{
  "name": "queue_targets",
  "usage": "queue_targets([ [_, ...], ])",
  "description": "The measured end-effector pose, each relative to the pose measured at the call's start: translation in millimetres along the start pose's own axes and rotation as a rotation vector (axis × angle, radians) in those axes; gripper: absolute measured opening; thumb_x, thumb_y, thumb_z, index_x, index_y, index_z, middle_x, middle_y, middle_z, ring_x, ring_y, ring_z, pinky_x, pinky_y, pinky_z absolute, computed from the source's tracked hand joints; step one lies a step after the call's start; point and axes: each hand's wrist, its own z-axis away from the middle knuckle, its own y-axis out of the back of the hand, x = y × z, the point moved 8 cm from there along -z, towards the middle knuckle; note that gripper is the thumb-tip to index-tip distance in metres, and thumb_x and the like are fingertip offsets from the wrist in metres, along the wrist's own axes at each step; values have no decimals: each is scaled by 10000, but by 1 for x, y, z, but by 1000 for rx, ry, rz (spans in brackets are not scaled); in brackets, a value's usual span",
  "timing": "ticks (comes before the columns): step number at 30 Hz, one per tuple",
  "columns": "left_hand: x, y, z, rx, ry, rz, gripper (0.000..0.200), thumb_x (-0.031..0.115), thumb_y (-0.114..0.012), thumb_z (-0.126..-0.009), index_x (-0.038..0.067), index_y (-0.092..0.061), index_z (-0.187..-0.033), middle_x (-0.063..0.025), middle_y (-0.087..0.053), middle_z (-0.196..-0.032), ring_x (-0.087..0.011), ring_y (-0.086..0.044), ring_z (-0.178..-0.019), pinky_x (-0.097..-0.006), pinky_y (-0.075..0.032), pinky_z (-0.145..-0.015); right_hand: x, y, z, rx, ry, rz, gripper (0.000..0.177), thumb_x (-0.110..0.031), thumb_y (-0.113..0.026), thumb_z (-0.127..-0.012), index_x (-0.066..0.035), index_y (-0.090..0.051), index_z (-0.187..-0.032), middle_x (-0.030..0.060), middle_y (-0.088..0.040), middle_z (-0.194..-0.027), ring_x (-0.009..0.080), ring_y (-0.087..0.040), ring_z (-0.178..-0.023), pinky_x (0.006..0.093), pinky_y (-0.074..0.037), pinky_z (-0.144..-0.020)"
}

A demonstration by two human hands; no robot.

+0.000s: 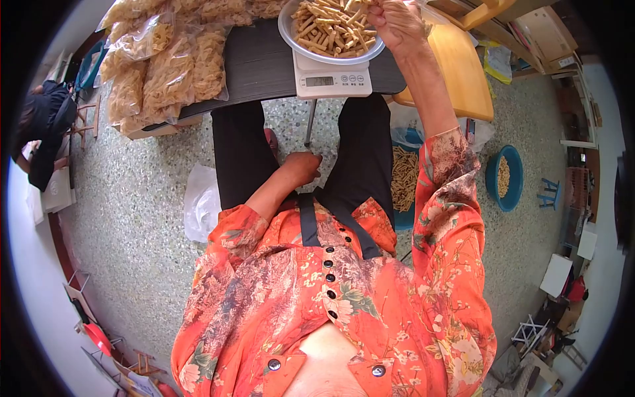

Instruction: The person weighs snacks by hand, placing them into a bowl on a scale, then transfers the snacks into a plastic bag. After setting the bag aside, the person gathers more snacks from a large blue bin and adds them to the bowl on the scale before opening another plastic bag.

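A white bowl (286, 34) heaped with short brown stick-shaped pieces (331, 28) stands on a white digital scale (357, 81) at the top centre. The scale's grey display shows digits too small to read surely. My right hand (399, 25) is at the bowl's right rim, its fingers pinched together over the pieces; what they hold, if anything, I cannot make out. My left hand (302, 167) rests loosely closed between my legs, below the table edge, with nothing visible in it.
Filled clear plastic bags (169, 73) are piled on the dark table (254, 63) at left. A yellow chair (463, 66) stands right. On the floor are a blue tub (405, 220) of sticks, a blue basin (516, 178), and a white plastic bag (202, 205). Another person (49, 126) is at far left.
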Motion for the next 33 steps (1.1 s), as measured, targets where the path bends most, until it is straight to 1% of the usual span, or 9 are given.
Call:
queue_targets([
  [5,2,3,2,-2,8,-10,364,294,-719,-839,35,-646,-1085,-186,-703,-976,-376,-685,-957,-505,-541,-789,8,9,-2,-71,-3,-114,165,-69,-669,-926,-21,-634,-1079,10,-671,-789,16,-550,-529,143,-407,-418],
  [7,3,3,2,14,-13,-7,355,279,-726,-833,35,-647,-1078,-188,-704,-974,-379,-684,-958,-499,-540,-799,18,25,-2,-80,58,-310,218,-45,-681,-901,21,-626,-1101,76,-682,-871,78,-607,-617,165,-445,-471],
  [8,2,3,2,18,-5,7,355,279,-726,-833,35,-647,-1078,-188,-704,-974,-379,-684,-958,-499,-540,-799,21,28,-4,-300,106,-398,283,-25,-697,-871,56,-610,-1127,144,-668,-1009,151,-654,-777,215,-501,-578],
  [12,-2,-1,7,-20,30,18,339,269,-745,-821,34,-657,-1049,-185,-706,-977,-375,-684,-964,-494,-538,-807,23,24,1,-373,144,-489,470,-55,-745,-839,71,-553,-1250,146,-637,-1124,161,-638,-866,248,-510,-667],
  [16,-8,-8,6,-39,47,26,328,271,-763,-810,34,-668,-1016,-182,-708,-968,-374,-685,-965,-496,-539,-798,21,11,12,-270,38,-597,638,-53,-756,-828,61,-452,-1377,105,-653,-1081,156,-640,-855,239,-510,-643],
  [21,-17,-22,1,-91,34,12,379,278,-742,-835,31,-614,-1092,-203,-682,-947,-397,-669,-954,-516,-513,-784,5,2,25,-276,1,-611,558,-62,-727,-858,31,-493,-1357,93,-664,-1050,151,-646,-848,256,-536,-630],
  [24,-15,-22,6,-117,50,13,373,277,-743,-833,36,-619,-1090,-199,-681,-955,-395,-669,-955,-514,-514,-781,-21,-9,57,-451,-65,-751,596,-162,-779,-821,13,-530,-1333,140,-651,-1084,230,-657,-926,321,-560,-731],
  [26,-15,-25,7,-142,63,10,370,275,-743,-832,39,-622,-1090,-198,-682,-960,-394,-669,-956,-513,-515,-779,-14,27,74,-3,-192,-481,431,-185,-737,-864,-66,-588,-1250,140,-640,-1103,145,-667,-865,283,-594,-746],
  [33,-17,-28,8,-118,46,23,358,267,-742,-828,40,-637,-1084,-185,-686,-954,-387,-674,-945,-505,-523,-777,-26,60,199,552,-90,-3,296,-57,-665,-885,-11,-573,-1163,87,-633,-929,54,-569,-671,169,-453,-462],
])
